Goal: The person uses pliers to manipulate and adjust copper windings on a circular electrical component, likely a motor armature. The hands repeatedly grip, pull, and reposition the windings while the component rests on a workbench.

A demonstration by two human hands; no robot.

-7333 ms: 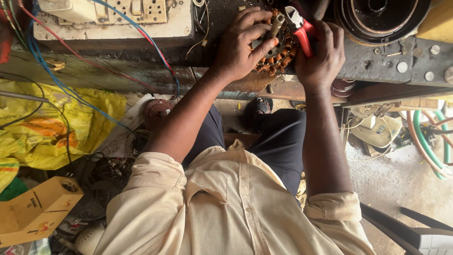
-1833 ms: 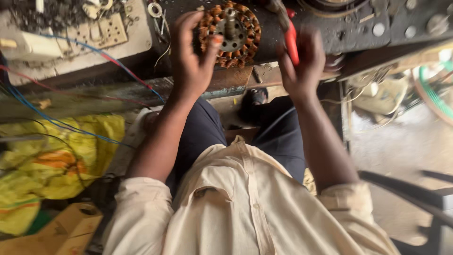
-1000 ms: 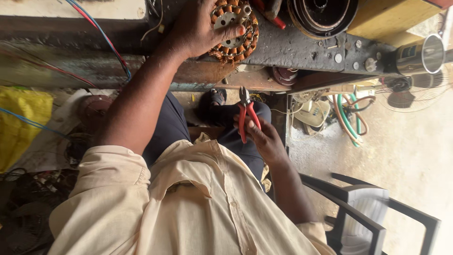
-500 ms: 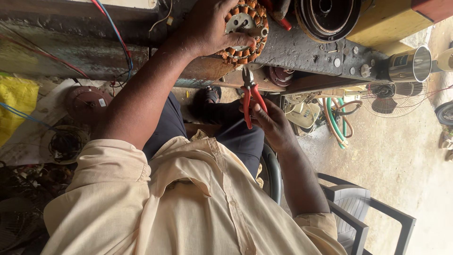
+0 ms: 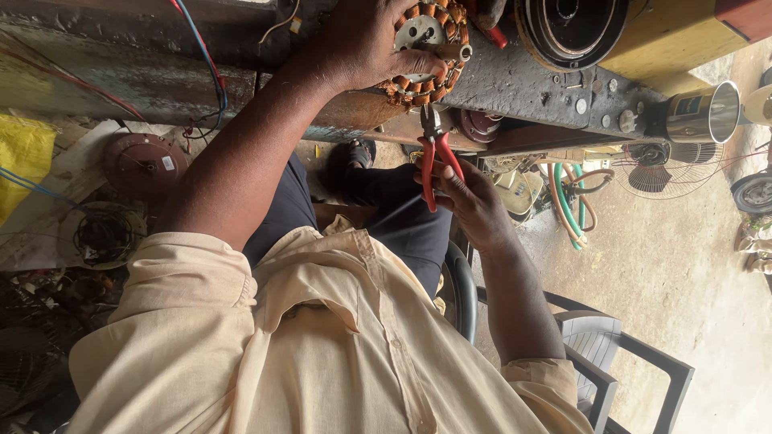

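step: we trim windings | left hand (image 5: 366, 40) clamps copper-wound stator (image 5: 426, 44) on counter (image 5: 523, 80) | right hand (image 5: 474, 201) grips red pliers (image 5: 437, 157) | next: likely nose into coil

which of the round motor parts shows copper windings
The stator under the left hand on the bench: orange-copper coils ring it. The dark round housing and reddish-brown cover show none.

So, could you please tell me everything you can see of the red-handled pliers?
The pliers have red plastic-looking handles and short dark metal jaws. The right hand holds them by the handles, spread slightly apart, jaws pointing up toward the copper-wound stator that the left hand steadies on the workbench edge. The jaw tips sit just below the stator; whether they touch it is unclear.
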